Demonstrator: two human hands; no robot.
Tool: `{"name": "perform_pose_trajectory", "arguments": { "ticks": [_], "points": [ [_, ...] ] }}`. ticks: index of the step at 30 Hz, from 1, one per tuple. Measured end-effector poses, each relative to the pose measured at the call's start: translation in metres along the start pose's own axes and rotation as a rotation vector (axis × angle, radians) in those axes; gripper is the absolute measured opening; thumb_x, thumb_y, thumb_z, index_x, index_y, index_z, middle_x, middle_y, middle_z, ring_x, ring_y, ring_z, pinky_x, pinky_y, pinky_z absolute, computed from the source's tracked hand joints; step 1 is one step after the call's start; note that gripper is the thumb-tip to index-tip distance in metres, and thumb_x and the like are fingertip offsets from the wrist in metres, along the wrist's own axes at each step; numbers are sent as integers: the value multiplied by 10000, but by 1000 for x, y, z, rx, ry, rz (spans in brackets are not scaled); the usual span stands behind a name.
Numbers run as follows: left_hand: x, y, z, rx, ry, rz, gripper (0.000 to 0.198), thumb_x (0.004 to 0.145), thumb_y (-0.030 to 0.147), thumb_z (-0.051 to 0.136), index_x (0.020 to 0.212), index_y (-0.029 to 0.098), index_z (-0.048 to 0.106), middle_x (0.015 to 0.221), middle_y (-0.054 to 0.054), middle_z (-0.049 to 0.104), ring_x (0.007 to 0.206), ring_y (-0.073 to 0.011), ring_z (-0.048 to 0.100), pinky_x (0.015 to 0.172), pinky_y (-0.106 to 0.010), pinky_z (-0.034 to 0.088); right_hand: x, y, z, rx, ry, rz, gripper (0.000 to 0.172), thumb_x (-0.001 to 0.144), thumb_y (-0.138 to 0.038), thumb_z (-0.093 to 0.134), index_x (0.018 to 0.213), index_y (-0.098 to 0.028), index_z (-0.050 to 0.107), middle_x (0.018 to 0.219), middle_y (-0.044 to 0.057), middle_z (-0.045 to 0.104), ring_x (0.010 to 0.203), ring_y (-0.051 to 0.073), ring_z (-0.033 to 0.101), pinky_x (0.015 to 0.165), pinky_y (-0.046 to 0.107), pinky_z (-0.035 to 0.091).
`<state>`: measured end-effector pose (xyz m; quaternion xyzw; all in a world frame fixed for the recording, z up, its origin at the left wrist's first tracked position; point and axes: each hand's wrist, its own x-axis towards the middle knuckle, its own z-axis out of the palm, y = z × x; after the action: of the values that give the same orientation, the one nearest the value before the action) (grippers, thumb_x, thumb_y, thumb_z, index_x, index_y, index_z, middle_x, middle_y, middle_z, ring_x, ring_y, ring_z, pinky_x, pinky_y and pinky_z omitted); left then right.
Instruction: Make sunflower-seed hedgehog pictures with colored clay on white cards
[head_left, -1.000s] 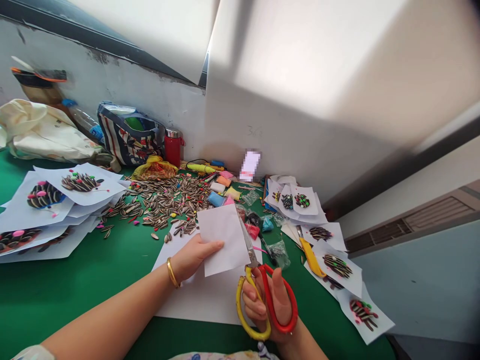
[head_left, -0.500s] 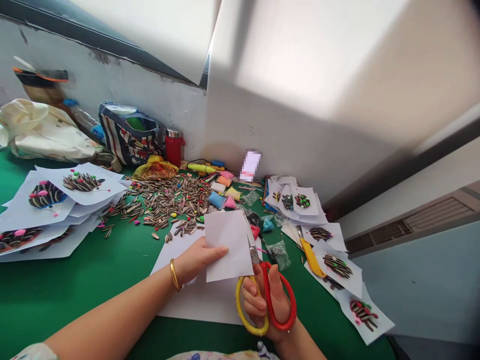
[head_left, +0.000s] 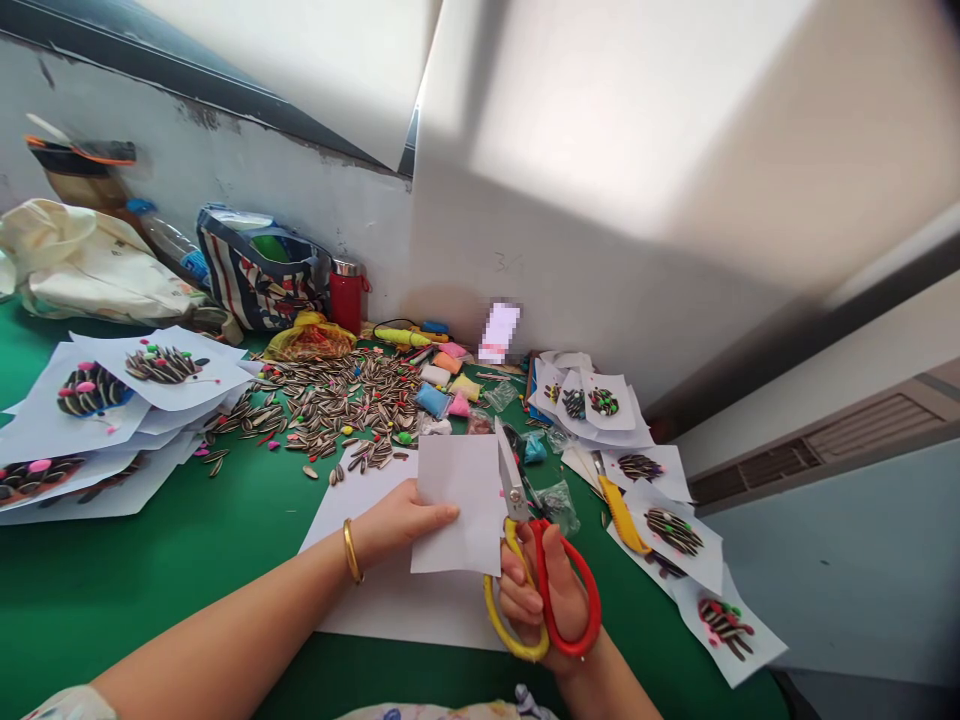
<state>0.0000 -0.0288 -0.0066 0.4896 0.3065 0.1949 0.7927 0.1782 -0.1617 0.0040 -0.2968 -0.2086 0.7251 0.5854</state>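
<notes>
My left hand (head_left: 397, 522), with a gold bangle on the wrist, pinches a small white paper piece (head_left: 460, 500) by its left edge and holds it upright above the table. My right hand (head_left: 541, 600) grips scissors (head_left: 525, 560) with one yellow and one red handle loop. Their blades point up along the paper's right edge. Under both hands lies a larger white sheet (head_left: 397, 590) on the green table (head_left: 150, 570).
A heap of sunflower seeds (head_left: 330, 400) lies behind the hands. Seed-and-clay pictures on paper lie stacked at left (head_left: 97, 400) and scattered at right (head_left: 675, 530). A yellow utility knife (head_left: 621, 510), clay blocks (head_left: 442, 385), a red flask (head_left: 346, 293) and bags line the wall.
The scissors have moved up along the paper's right side and their blades have come together. The paper piece has dropped slightly and shifted right.
</notes>
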Motion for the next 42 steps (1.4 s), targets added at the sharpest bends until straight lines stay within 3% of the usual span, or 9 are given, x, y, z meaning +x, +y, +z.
{"name": "perform_pose_trajectory", "arguments": {
  "ticks": [4, 6, 10, 14, 20, 31, 34, 39, 42],
  "points": [
    [2, 0, -2, 1, 60, 18, 528, 651, 469, 820, 1028, 115, 715, 967, -127, 752, 833, -262, 698, 720, -330, 558, -10, -28, -19, -494, 372, -135, 433, 836, -590, 635, 1020, -213, 527, 609, -55, 523, 426, 59, 388, 405, 166, 280],
    [3, 2, -3, -14, 104, 28, 519, 645, 469, 824, 994, 100, 718, 977, -148, 749, 832, -272, 701, 715, -342, 563, -19, -47, -35, -823, 613, -113, 626, 771, -562, 699, 1255, -245, 460, 725, -21, 603, 473, 113, 489, 418, 210, 344],
    [3, 4, -2, -43, 142, 27, 529, 658, 460, 819, 1011, 83, 704, 1044, -185, 735, 860, -295, 706, 736, -376, 572, -37, -75, -70, -1589, 919, -50, 522, 826, -477, 565, 1284, -228, 533, 1191, 125, 643, 980, 284, 645, 750, 354, 499],
    [5, 2, -2, -46, 147, 42, 568, 644, 453, 835, 1059, 93, 692, 1095, -183, 724, 929, -316, 699, 777, -392, 575, -41, -75, -90, -1960, 895, 161, 520, 895, -392, 420, 1351, -153, 494, 1337, 163, 579, 1166, 306, 592, 913, 389, 460],
    [9, -1, -5, -52, 114, 99, 676, 598, 457, 866, 1132, 95, 663, 1167, -191, 696, 1015, -332, 679, 835, -406, 569, -31, -85, -81, -2200, 763, 396, 487, 929, -396, 411, 1348, -162, 496, 1109, 177, 687, 1010, 321, 665, 783, 400, 476],
    [13, -9, -9, 81, 109, 169, 604, 681, 527, 787, 1120, 126, 680, 1193, -155, 696, 1106, -320, 643, 963, -426, 517, -20, -120, -54, -2248, 739, 554, 345, 928, -417, 427, 1079, -221, 668, 952, 144, 723, 910, 329, 680, 715, 397, 458],
    [11, -11, -7, 142, 64, 181, 575, 708, 515, 769, 1137, 144, 678, 1176, -131, 706, 1095, -312, 646, 931, -412, 530, -21, -113, -34, -2161, 786, 352, 423, 925, -458, 446, 1230, -220, 619, 1019, 147, 712, 939, 334, 659, 762, 413, 457],
    [3, -10, 4, 252, 60, 227, 496, 710, 476, 768, 1105, 186, 691, 1099, -81, 733, 1036, -284, 654, 891, -378, 533, -2, -61, 2, -1430, 174, -127, 519, 866, -428, 605, 1349, -276, 493, 1231, 69, 628, 1061, 242, 596, 858, 345, 468],
    [2, -4, 4, 288, -27, 266, 497, 713, 505, 757, 1079, 174, 700, 1066, -91, 731, 988, -273, 653, 862, -362, 530, 20, -35, -1, -1188, 173, -215, 313, 902, -409, 550, 1136, -209, 610, 1031, 57, 670, 928, 219, 599, 802, 331, 463]
  ]
}}
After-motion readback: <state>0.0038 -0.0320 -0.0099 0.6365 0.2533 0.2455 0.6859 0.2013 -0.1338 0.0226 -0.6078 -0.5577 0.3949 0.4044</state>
